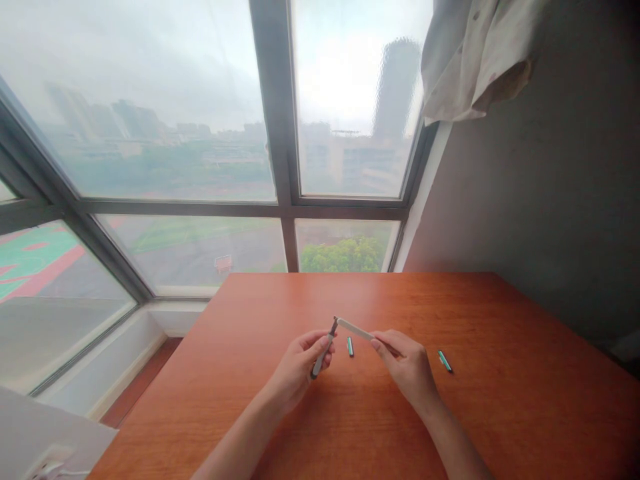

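Note:
My left hand [305, 367] is closed around a slim grey-and-dark razor handle [321, 357]. The handle leans upright, its dark narrow end pointing up, with no blade head visible on it. Between the fingers of my right hand [407, 367] is a thin, flat whitish stick [354, 328], whose exact kind I cannot make out. Its far tip meets or nearly meets the top of the handle. On the table between my hands lies a small green-and-black razor cartridge [350, 347]. A second razor cartridge [445, 361] rests to the right of my right hand.
Everything is above a reddish-brown wooden table [270, 300]. Behind it stands a large window [285, 133] with grey frames. A grey wall [540, 200] borders the right side, and a light garment [465, 67] hangs at the upper right. A socket [47, 463] is at the lower left.

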Demonstrator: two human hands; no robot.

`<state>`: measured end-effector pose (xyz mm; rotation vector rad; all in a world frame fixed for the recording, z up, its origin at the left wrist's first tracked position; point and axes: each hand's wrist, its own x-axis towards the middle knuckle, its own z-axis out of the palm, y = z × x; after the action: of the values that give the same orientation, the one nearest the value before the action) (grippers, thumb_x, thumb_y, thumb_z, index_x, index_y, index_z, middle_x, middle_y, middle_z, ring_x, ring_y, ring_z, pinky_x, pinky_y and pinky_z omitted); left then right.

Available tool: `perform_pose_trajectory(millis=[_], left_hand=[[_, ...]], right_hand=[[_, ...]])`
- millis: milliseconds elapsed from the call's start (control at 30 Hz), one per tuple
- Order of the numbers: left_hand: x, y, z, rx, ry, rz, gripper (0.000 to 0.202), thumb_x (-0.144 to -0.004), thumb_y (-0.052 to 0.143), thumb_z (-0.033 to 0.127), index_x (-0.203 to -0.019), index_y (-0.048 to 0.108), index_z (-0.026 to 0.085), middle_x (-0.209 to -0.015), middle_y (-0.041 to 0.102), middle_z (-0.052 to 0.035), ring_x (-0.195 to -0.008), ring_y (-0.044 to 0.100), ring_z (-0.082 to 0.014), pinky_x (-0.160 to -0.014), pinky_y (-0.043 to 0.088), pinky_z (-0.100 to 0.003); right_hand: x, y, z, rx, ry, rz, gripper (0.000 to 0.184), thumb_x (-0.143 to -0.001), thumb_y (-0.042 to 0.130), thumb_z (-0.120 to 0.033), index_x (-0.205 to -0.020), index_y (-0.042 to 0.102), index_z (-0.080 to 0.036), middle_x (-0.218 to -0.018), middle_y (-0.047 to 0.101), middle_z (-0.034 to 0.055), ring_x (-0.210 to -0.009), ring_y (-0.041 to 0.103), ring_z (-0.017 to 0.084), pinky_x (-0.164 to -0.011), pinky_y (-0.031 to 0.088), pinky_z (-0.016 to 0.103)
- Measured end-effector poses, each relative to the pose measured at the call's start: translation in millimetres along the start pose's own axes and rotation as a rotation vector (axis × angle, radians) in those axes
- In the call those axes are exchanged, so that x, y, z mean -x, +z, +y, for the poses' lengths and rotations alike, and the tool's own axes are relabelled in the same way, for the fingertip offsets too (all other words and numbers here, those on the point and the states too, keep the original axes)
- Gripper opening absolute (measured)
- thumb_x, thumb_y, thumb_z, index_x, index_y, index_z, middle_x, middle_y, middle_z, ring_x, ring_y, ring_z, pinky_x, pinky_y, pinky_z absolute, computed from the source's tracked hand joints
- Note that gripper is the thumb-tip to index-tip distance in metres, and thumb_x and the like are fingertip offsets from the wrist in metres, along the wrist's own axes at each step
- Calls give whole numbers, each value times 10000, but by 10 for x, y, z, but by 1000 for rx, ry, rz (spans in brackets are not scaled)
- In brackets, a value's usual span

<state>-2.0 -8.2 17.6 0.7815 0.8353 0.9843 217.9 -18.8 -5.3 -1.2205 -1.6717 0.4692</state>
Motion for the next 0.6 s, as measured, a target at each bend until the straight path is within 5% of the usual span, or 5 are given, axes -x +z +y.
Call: perform_pose_trajectory(millis=[600], left_hand=[[-24, -51, -5, 29, 27, 61, 372, -651, 795, 361, -927, 695, 132, -758, 651, -54, -610, 552, -99, -618, 427, -221]], right_hand=[[-8, -21, -19, 32, 10, 30, 257, -886, 521, -368, -889, 720, -205, -830, 712, 77, -732, 663, 205, -636, 521, 265]])
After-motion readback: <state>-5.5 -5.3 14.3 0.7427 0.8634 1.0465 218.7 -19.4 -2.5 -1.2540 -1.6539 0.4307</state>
